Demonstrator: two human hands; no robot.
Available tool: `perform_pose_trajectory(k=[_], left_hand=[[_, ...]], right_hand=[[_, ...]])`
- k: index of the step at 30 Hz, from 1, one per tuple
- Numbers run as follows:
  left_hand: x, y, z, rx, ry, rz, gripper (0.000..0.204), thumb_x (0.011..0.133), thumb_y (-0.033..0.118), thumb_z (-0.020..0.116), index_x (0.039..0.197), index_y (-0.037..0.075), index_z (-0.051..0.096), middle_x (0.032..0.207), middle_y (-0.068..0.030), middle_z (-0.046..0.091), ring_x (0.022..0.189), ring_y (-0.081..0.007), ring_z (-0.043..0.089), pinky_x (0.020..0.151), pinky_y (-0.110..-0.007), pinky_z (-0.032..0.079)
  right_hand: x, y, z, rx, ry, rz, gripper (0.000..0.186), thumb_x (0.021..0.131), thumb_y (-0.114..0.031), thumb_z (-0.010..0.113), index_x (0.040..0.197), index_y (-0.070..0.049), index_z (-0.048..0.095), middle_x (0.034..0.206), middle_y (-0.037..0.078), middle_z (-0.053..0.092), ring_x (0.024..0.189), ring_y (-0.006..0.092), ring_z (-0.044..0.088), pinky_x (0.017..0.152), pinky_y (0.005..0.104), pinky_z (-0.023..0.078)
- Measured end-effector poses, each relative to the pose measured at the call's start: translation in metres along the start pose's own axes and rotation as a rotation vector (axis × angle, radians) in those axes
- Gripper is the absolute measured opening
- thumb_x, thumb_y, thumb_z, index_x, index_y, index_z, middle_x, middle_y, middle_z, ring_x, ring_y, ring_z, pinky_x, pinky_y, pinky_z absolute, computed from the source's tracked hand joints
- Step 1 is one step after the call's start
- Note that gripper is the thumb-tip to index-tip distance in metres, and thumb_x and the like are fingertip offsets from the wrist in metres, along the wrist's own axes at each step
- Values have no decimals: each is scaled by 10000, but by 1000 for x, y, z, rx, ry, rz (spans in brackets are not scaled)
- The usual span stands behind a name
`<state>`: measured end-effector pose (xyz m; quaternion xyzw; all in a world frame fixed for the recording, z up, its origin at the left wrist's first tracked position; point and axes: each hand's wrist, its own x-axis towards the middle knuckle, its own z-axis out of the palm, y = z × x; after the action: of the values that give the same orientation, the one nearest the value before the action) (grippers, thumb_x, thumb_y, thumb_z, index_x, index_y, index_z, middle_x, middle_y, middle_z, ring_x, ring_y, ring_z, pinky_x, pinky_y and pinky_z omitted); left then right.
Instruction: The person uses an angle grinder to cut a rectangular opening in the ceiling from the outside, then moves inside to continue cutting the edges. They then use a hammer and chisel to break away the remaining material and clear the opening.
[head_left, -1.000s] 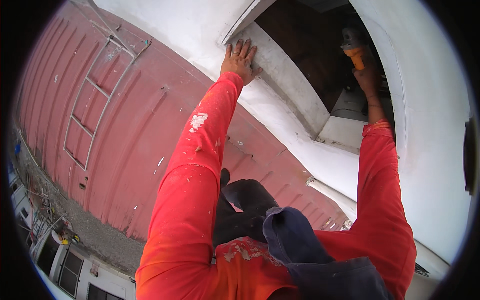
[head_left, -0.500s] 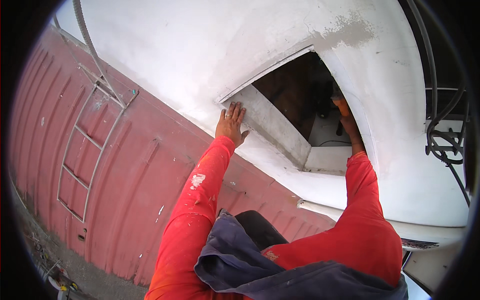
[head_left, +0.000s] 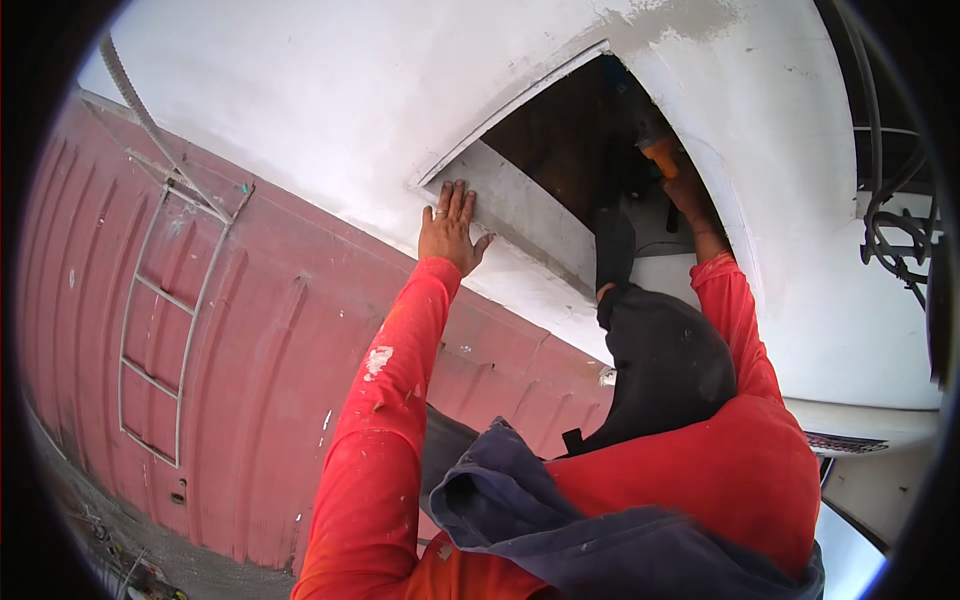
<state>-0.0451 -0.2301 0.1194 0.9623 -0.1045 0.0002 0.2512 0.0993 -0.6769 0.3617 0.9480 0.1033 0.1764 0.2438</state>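
Note:
My left hand (head_left: 452, 235) rests with fingers spread on the white surface (head_left: 330, 110) at the lower-left edge of a hatch opening with a pale inner ledge (head_left: 520, 215). Inside the dark opening, at its right side, my right hand (head_left: 682, 190) grips an orange power tool (head_left: 660, 155), whose head is mostly lost in shadow. My black-trousered leg (head_left: 660, 365) is raised, its foot over the ledge inside the opening, left of my right arm. A dark blue cloth (head_left: 560, 540) hangs at my front over my red clothing.
A red ribbed metal panel (head_left: 250, 380) lies on the left, with a metal ladder frame (head_left: 150, 320) and a ribbed bar (head_left: 140, 100) above it. Dark looped cables (head_left: 880, 220) hang at the right. Ground with small clutter (head_left: 110, 555) shows at the lower left.
My leg has risen from below into the opening. The tool and right hand remain inside. The view has shifted, showing more white surface and the cables; my left hand stays at the hatch edge.

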Motion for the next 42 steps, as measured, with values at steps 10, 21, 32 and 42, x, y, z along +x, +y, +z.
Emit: perform_pose_trajectory(k=[10, 21, 32, 42], left_hand=[[0, -3, 19, -23, 48, -21, 861, 1060, 660, 542, 1742, 181, 329, 1840, -26, 212, 1689, -228, 163, 1240, -507, 354], [7, -4, 47, -68, 263, -16, 802, 1052, 615, 586, 1697, 172, 411, 1800, -54, 299, 1655, -258, 236, 1196, -512, 385], [38, 12, 27, 24, 196, 123, 669, 1009, 478, 697, 1491, 20, 621, 1544, -150, 598, 1512, -350, 453, 1155, -491, 404], [219, 22, 11, 174, -394, 120, 628, 1096, 537, 551, 1357, -4, 734, 1552, -203, 632, 1494, -299, 550, 1267, -419, 398]], right_hand=[[19, -36, -51, 25, -218, 350, 573, 804, -174, 795, 1366, -108, 705, 1294, 212, 744, 1207, 441, 704, 1021, 539, 561], [96, -46, -3, 15, -151, 86, 544, 820, -155, 768, 1358, -185, 699, 1238, 182, 760, 1168, 431, 723, 960, 560, 590], [126, -12, 123, 99, -75, 75, 534, 766, -221, 789, 1284, -115, 713, 1185, 203, 767, 1110, 447, 726, 948, 547, 590], [94, 18, 188, 234, -134, -104, 598, 808, -297, 821, 1320, -35, 657, 1179, 255, 740, 1091, 479, 703, 894, 529, 579]])
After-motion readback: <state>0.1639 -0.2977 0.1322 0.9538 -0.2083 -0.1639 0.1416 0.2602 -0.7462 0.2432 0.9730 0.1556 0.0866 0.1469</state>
